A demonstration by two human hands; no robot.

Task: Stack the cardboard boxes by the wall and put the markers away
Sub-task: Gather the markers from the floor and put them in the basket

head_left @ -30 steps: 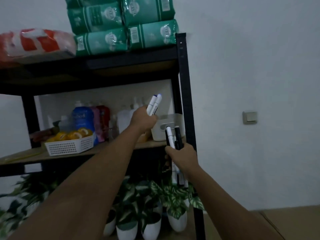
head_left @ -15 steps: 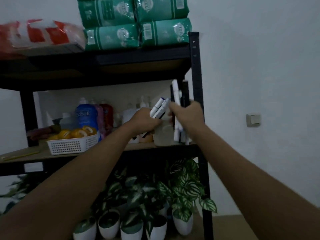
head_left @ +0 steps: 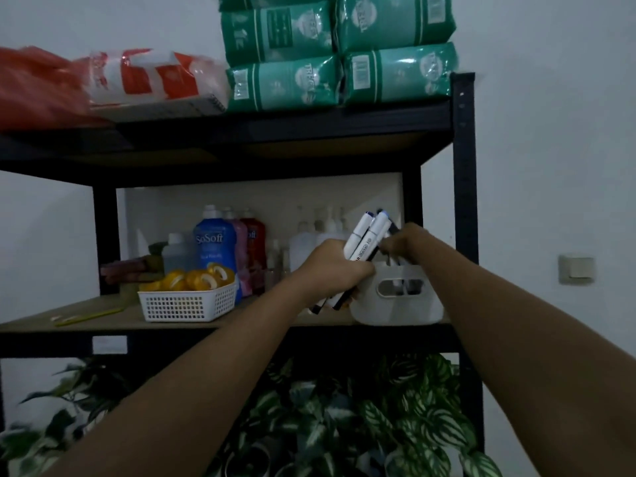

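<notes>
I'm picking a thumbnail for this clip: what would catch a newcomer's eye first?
Mid-frame, the left hand grips a bunch of white-barrelled markers beside the right hand, which reaches over a white plastic caddy on the wooden shelf. Above, shiny green plastic packs crowd the black rack's top.

The room was dim, with a plain pale wall [head_left: 550, 149] behind everything. A black metal shelving unit [head_left: 463, 201] with wooden boards stood against it. A light switch [head_left: 577, 269] sat on the wall to the right of the unit. On the top board lay green packets [head_left: 340, 53] stacked in rows, with a red and white packet [head_left: 144, 77] to their left. The middle board carried bottles [head_left: 215, 246], a white mesh basket [head_left: 187, 304] of yellow rolls, and a white tub [head_left: 399, 297]. Below it stood leafy potted plants [head_left: 361, 425] with patterned leaves.
</notes>
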